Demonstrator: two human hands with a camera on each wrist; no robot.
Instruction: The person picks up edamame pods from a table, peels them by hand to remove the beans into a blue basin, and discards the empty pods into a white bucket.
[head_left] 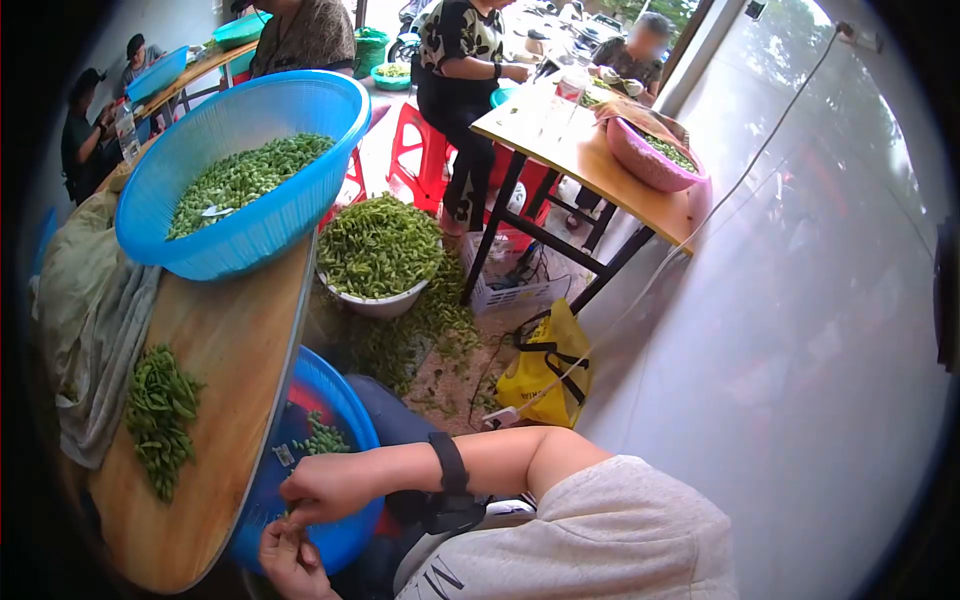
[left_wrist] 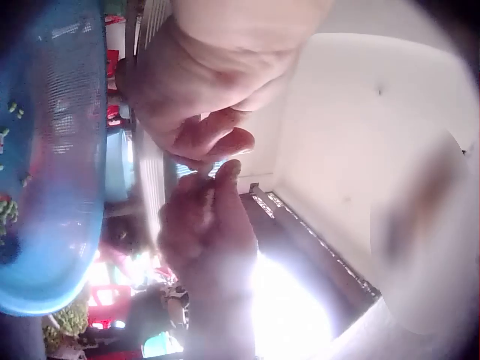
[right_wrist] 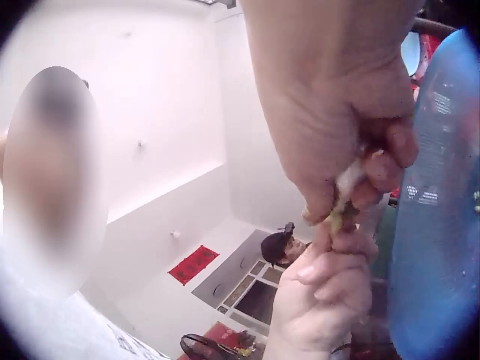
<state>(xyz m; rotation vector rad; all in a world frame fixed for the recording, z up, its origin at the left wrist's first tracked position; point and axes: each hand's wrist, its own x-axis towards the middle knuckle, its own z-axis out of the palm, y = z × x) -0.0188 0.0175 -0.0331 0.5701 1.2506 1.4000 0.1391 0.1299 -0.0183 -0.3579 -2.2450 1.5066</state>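
My right hand and left hand meet over the blue basin beside the table. Between their fingertips in the right wrist view is a small green bean pod, pinched from both sides and mostly covered by fingers. In the left wrist view my left hand is above and the right hand below, thumbs close together. Shelled green beans lie in the basin. On the table edge nearby is a pile of unshelled pods.
A large blue basket of shelled beans stands on the wooden table, beside a grey cloth. A heaped tub of pods stands on the floor, with pods scattered around. A yellow bag sits by the wall. Several people sit farther back.
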